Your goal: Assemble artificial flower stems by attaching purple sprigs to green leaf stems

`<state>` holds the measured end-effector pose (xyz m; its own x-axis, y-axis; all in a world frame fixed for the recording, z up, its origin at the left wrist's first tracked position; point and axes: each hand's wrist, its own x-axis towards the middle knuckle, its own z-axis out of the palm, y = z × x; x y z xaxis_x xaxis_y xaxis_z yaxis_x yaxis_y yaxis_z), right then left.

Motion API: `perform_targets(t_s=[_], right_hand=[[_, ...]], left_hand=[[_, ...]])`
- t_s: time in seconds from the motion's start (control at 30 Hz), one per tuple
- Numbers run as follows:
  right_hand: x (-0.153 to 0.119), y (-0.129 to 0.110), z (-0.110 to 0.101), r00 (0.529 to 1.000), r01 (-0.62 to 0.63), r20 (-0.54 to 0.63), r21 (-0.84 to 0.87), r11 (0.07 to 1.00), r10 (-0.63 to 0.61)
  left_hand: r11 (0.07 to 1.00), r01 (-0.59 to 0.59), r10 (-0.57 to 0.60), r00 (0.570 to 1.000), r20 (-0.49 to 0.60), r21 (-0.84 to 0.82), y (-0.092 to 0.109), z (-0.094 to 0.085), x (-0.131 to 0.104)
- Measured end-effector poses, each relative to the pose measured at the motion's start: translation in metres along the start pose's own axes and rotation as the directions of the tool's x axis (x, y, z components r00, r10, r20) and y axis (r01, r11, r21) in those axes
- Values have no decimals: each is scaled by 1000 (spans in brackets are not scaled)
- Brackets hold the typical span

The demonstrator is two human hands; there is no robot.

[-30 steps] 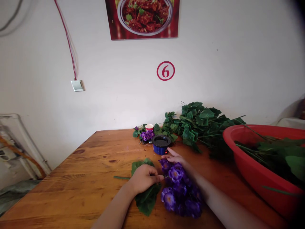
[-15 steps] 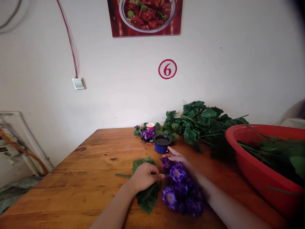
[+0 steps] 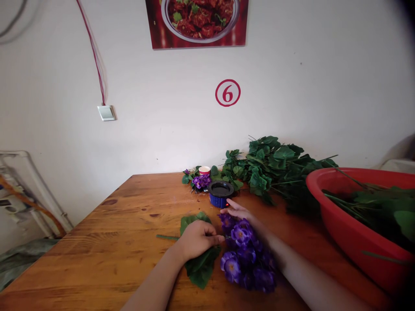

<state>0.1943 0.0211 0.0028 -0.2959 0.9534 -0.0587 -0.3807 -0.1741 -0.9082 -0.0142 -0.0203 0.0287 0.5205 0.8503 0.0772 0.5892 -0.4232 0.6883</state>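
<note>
Pinched over green leaves, my left hand (image 3: 201, 238) grips the stem of a purple flower bunch (image 3: 244, 255) whose blossoms lie to its right. The green leaves (image 3: 202, 268) spread beneath that hand, and a green stem end (image 3: 167, 237) points left. My right hand (image 3: 238, 211) is behind the blossoms with fingers apart, its fingertips by the small red light on a blue pot with a black rim (image 3: 221, 193). The blossoms partly hide this hand's palm, and I see nothing held in it.
A red basin (image 3: 343, 207) of green stems stands at the right. Leafy stems (image 3: 275, 166) are heaped along the wall. Behind the blue pot are a small red-and-white cup (image 3: 204, 170) and small purple flowers (image 3: 201, 181) on the wooden table (image 3: 113, 242).
</note>
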Motion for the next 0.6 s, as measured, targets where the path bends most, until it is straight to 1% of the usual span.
perform_targets(t_s=[0.2, 0.37, 0.47, 0.6], right_hand=[[2, 2, 0, 999, 10, -34, 10, 1000, -10], [-1, 0, 1, 1000, 10, -6, -1, 1000, -10], [2, 4, -2, 1000, 22, 21, -13, 1000, -21], [11, 11, -11, 1000, 18, 25, -29, 999, -17]], left_hand=[[1000, 13, -13, 1000, -1, 0, 2, -1, -1], [1000, 1, -1, 1000, -10, 3, 0, 0, -1], [1000, -4, 4, 1000, -4, 7, 0, 0, 0], [1000, 4, -4, 1000, 0, 11, 0, 0, 0]])
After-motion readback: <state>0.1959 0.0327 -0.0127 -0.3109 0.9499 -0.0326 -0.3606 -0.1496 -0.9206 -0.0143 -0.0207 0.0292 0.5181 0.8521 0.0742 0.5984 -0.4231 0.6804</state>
